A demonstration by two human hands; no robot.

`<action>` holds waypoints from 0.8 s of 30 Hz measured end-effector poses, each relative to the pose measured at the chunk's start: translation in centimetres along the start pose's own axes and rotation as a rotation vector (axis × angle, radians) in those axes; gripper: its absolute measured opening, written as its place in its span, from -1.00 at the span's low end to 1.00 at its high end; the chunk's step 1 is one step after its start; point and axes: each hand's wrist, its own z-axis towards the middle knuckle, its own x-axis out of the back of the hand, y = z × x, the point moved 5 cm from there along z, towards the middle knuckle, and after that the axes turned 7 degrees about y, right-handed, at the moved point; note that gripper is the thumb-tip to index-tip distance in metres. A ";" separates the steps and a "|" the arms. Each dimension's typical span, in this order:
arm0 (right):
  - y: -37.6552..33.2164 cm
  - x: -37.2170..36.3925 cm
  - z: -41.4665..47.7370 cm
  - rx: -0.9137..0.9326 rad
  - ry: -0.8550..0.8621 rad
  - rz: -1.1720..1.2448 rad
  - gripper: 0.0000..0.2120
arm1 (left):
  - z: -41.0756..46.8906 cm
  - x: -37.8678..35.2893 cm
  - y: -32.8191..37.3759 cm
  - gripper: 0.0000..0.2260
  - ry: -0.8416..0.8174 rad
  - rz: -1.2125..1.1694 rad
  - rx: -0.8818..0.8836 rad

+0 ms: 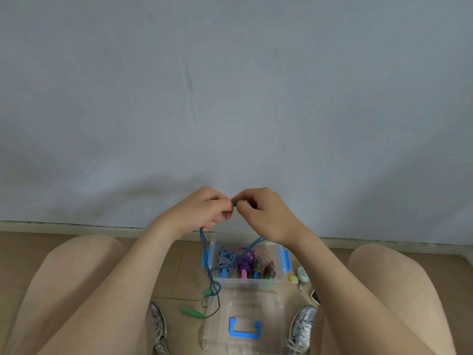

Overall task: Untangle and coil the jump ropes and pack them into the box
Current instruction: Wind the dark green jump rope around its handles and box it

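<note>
Floor (184, 254) was tan tile, meeting a plain blue-grey wall (230, 85) at a pale skirting strip (76, 225). Person sat low, bare knees wide apart, grey-white sneakers (302, 326) either side of the gear.

Clear plastic box (245, 280) with blue side latches stood open on the floor between the feet. Inside, side by side: a blue-and-white striped rope (226, 261) on the left, a purple rope (246, 262) in the middle, a brownish multicolour rope (266, 266) on the right, all bundled. Clear lid (243, 326) with a blue handle lay flat on the floor just in front of the box, nearer the person.

Left hand (202, 211) and right hand (261, 213) were raised above the box, almost touching, both pinching the teal rope (204, 242) at one spot between the fingertips. Left hand was closed around the cord; right hand was closed, thumb and forefinger nipping it. From the left hand the rope dropped down past the box's left wall to a loose tangle on the floor, ending at green handles (192, 312) left of the lid. Another strand ran from under the right hand down into the box.

Small keyring items (300, 274) and a phone corner (315, 296) lay on the floor right of the box.
</note>
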 end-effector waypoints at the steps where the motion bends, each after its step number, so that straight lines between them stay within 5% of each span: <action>1: 0.0 0.6 0.2 0.021 0.068 -0.027 -0.76 | 0.0 0.2 -0.2 -0.77 0.006 0.044 0.001; 7: 1.3 5.9 -0.5 -0.162 0.877 0.187 -0.76 | 0.4 1.3 -2.8 -0.81 0.020 0.257 0.078; 10: 1.6 6.8 -1.3 -0.230 1.013 0.285 -0.73 | 0.9 1.0 -3.9 -0.80 0.002 0.222 0.141; 14: 0.5 5.1 -1.6 -0.112 0.853 0.180 -0.64 | 0.9 -0.3 -2.9 -0.74 -0.025 -0.019 0.174; 20: -1.5 0.5 -0.9 0.066 0.240 0.170 -0.53 | -0.1 -0.4 0.5 -0.78 -0.129 -0.246 0.028; 24: -0.8 -0.9 -0.6 0.039 0.069 0.079 -0.79 | -0.4 0.2 1.4 -0.82 -0.075 -0.293 -0.034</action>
